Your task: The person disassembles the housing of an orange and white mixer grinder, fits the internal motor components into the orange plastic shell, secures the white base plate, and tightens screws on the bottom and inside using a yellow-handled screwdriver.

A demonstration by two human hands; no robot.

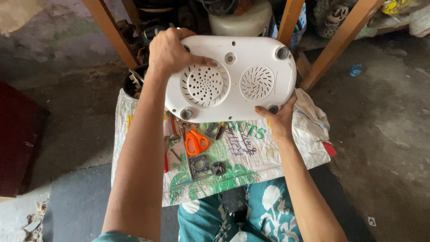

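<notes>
- Floor (58,89), grey concrete, worn; dark red block (18,139) at far left edge.
- Left hand (172,51) on the upper left corner of white appliance base (237,78); fingers (204,61) curled over the edge, thumb lying across the underside by the left vent; ring on one finger. Hand closed around the base's rim.
- White appliance base held up in the air between both hands, underside facing the camera, above the sack and in front of the wooden legs; oval shape, two round vent grilles, larger left grille (205,84), smaller right grille (257,82), grey rubber feet at corners, one screw hole near the middle top.
- Printed woven sack (251,152) spread on the floor under the base, green and white print.
- On the sack: orange-handled scissors (196,141), small black round parts (208,166), thin metal tools beside them, too small to name.
- Right hand (280,118) gripping the lower right edge of the base; thumb on the underside near a foot, other fingers hidden behind the rim, so grip only partly seen.
- White cloth (313,118) just right of that hand, on the sack.
- Wooden table legs (336,45) slanting behind, clutter underneath.
- Teal floral-print trousers (268,210) at bottom centre.
</notes>
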